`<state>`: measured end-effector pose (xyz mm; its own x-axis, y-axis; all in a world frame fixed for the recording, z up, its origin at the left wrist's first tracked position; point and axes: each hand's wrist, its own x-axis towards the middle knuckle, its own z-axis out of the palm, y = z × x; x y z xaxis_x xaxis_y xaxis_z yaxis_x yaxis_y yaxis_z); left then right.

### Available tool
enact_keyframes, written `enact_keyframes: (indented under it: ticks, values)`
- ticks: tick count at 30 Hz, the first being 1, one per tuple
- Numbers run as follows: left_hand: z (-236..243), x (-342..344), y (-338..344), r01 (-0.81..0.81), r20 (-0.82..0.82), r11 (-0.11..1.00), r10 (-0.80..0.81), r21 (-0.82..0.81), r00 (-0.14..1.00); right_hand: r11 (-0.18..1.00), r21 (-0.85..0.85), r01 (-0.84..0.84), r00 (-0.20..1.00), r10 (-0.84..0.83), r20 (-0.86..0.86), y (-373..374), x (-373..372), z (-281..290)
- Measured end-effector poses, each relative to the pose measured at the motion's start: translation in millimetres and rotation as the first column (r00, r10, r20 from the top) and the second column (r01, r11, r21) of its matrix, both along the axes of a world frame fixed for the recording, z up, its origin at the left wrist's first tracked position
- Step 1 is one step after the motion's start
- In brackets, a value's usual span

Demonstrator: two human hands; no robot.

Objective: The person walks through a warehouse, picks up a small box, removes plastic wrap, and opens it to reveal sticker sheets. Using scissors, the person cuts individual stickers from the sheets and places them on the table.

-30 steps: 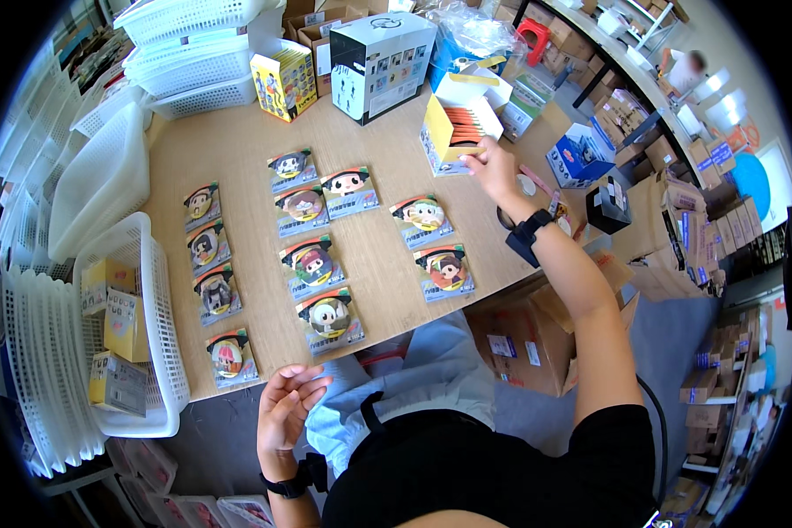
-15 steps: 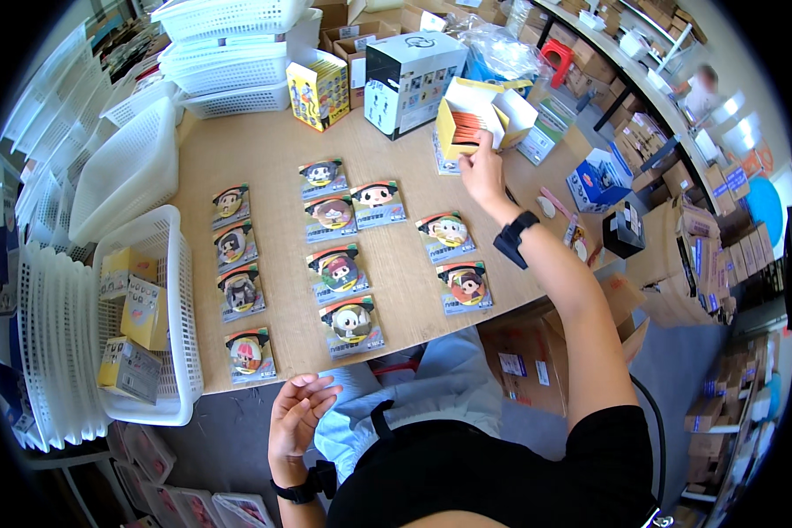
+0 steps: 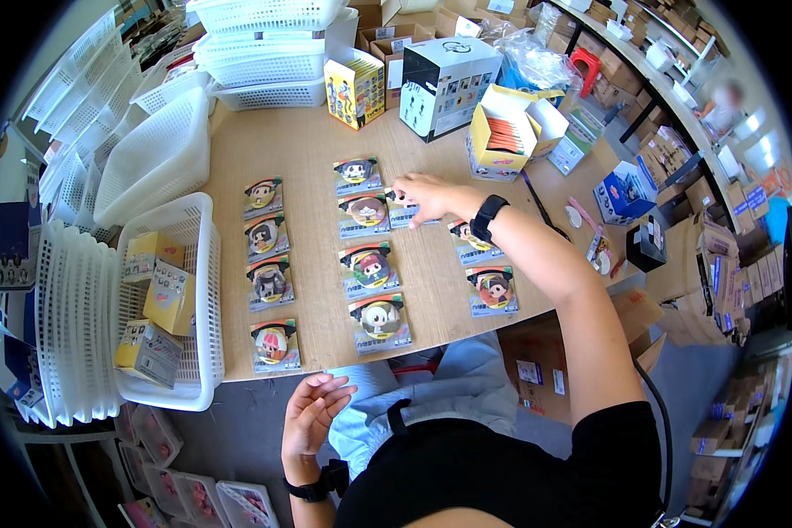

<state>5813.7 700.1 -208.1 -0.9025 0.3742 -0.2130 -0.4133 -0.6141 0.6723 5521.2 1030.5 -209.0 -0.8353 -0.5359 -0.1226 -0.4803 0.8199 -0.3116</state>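
Observation:
My right hand (image 3: 424, 198) reaches over the table onto a flat badge pack (image 3: 405, 214). Its thumb and fingers are spread apart across the pack, covering much of it. My left hand (image 3: 315, 414) hovers over my lap near the table's front edge, palm up, fingers loosely bent and holding nothing. Similar packs, each with a round cartoon badge, lie face up in columns. The middle column includes a pack (image 3: 363, 216) beside my right hand and a front pack (image 3: 379, 323). Another pack (image 3: 474, 242) lies partly under my right wrist.
A yellow open box (image 3: 504, 141) with orange-edged packets stands far right, beside a tall black-and-white box (image 3: 449, 88). At left, a white basket (image 3: 207, 308) holds small yellow boxes, next to stacked baskets (image 3: 268, 66). A cardboard carton (image 3: 537, 370) sits below the table's right side.
My right hand has moved left from the open yellow box to the pack beside the middle column. My left hand stays over my lap. The view has shifted slightly.

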Motion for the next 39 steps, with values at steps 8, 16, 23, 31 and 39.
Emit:
enact_keyframes:
  ticks: [8, 16, 23, 31, 39]
  values:
    - [-4, -5, 0, 0.019, 0.018, 1.0, -0.018, -0.009, 1.0, 0.996, -0.075, -0.047, 0.998, 0.05, 0.03, -5, 16, 9]
    - [-3, -4, 6, -0.032, 0.015, 0.998, 0.033, -0.057, 0.999, 0.964, -0.266, 0.023, 0.923, -0.123, -0.365, 30, 39, 47]
    - [-6, -6, 9, -0.006, 0.041, 1.0, 0.007, -0.029, 0.999, 0.869, -0.407, 0.281, 0.726, -0.469, -0.503, 144, 21, 69]
    - [2, -5, 21, -0.033, 0.019, 0.994, 0.035, -0.107, 0.999, 0.886, 0.152, 0.437, 0.872, -0.377, -0.311, 144, -13, 77]
    - [1, 6, 13, -0.101, 0.039, 0.987, 0.107, -0.124, 0.994, 0.839, 0.245, 0.487, 0.805, -0.322, -0.498, 138, -8, 92]
